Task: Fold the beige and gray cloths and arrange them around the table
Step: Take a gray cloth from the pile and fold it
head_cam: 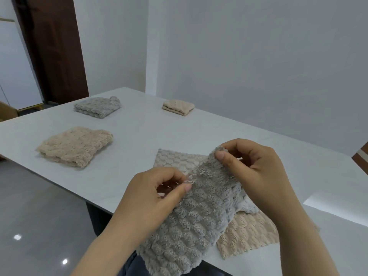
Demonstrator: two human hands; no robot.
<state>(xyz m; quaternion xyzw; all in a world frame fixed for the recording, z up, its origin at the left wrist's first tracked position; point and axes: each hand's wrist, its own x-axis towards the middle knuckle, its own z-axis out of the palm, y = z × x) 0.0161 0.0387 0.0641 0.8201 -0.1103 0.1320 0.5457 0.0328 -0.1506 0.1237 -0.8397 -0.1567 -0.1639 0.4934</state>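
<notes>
I hold a fluffy gray cloth up over the near edge of the white table. My left hand pinches its left top corner and my right hand pinches its right top corner; the cloth hangs down toward me. Under it an unfolded beige cloth lies flat on the table. Three folded cloths rest farther away: a beige one at the left, a gray one at the far left, and a small beige one at the far middle.
White walls stand behind the table, and a dark brown door frame is at the far left. Glossy gray floor lies to the left of the table edge. The table's right half is bare.
</notes>
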